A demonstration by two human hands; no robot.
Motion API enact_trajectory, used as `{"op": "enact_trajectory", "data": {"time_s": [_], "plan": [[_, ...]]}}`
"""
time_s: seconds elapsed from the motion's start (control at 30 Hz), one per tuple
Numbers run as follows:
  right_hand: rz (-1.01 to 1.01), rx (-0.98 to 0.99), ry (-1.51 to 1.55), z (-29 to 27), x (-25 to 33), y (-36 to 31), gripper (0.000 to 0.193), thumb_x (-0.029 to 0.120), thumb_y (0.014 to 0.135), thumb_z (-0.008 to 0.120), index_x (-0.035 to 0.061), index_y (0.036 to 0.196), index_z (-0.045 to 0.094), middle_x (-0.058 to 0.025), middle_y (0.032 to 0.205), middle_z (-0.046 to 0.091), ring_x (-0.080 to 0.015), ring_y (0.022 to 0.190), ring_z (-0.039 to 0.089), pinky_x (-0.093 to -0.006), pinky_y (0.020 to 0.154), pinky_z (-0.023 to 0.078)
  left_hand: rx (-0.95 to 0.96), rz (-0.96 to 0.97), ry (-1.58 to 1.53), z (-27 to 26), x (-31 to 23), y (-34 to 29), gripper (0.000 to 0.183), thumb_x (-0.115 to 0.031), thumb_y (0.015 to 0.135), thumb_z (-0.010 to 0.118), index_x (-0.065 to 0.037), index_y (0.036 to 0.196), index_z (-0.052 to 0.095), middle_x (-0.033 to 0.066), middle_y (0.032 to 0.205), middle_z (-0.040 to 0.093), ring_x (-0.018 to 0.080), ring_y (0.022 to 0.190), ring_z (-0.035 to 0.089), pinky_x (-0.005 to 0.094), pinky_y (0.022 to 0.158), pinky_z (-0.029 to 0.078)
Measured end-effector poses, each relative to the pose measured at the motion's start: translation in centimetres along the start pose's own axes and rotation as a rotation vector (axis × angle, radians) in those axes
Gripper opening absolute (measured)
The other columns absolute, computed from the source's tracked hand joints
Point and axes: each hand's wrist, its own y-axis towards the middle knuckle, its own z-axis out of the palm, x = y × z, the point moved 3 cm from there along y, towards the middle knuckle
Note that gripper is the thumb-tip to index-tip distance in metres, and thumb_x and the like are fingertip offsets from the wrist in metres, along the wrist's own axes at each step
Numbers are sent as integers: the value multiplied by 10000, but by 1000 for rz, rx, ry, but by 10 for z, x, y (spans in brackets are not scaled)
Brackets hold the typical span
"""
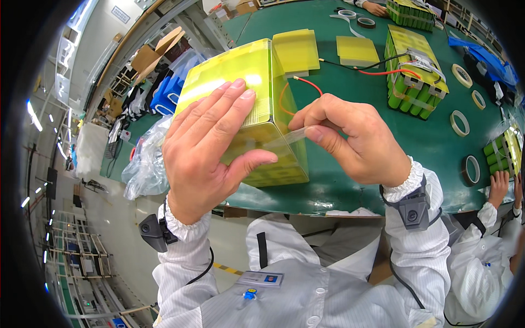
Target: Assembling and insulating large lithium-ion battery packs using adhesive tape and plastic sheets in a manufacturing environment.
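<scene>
Yellow block (261, 106): one, boxy and sheathed in yellow sheet, resting on the left part of the green table (350, 191), close to the near edge.
Clear strip (290, 138): one, running from the block's right near edge to the right hand.
Left hand (205, 136): one, laid palm down on the block's top, fingers extended forward, thumb spread toward the near side; pressing flat, nothing grasped.
Right hand (353, 139): one, just beside the block's right side, wrist bent inward, fingers curled; thumb and forefinger pinch the strip's end.
Wrist cameras (414, 212): two, black, one strapped to each wrist.
Red lead (310, 83): one, arching between block and right hand (its far course is hard to follow).
Yellow sheets (295, 50): two piles, beyond the block toward the far edge.
Green-cell packs (407, 95): three; one right of the piles, one at the far edge, one at the right edge.
Tape rolls (459, 123): at least six; four along the right side, two near the far edge.
Co-worker's hands (497, 188): two at the right edge, by the pack there.
</scene>
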Motion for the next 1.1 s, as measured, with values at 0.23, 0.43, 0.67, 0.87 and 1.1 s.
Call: {"op": "enact_trajectory", "data": {"time_s": [0.23,0.43,0.67,0.87,1.1], "plan": [[-12,0,8,0,-2,-2,78,33,927,632,8,955,563,-155,837,619,-371,749,615,-396,660,490,-14,-3,5,3,0,0,741,-416,672,857,-8,1262,672,173,1262,690,332,1192,653,408,1012,496],[-24,-12,5,2,-3,-3,83,24,922,634,6,957,561,-155,839,615,-361,748,610,-387,662,489,-17,-7,1,3,-1,-1,727,-394,674,861,-10,1261,672,178,1265,687,330,1188,655,404,1011,495],[-36,-15,3,1,-3,-3,88,19,919,637,5,954,558,-157,840,614,-360,750,613,-388,664,489,-34,-17,-6,5,-2,0,708,-359,674,869,-17,1262,675,175,1263,690,328,1184,659,398,1008,495],[-22,-20,25,2,-4,-3,103,37,919,654,4,943,559,-150,828,618,-344,733,624,-379,655,496,-64,-23,-3,5,-2,0,647,-322,667,884,-29,1214,702,165,1225,707,330,1146,676,404,975,516],[10,-95,36,6,-12,-2,170,111,880,737,14,878,598,-137,775,643,-306,682,640,-366,622,500,-31,-50,-16,2,-3,1,619,-204,661,899,-12,1214,696,175,1236,703,328,1168,667,399,1006,500]]}}
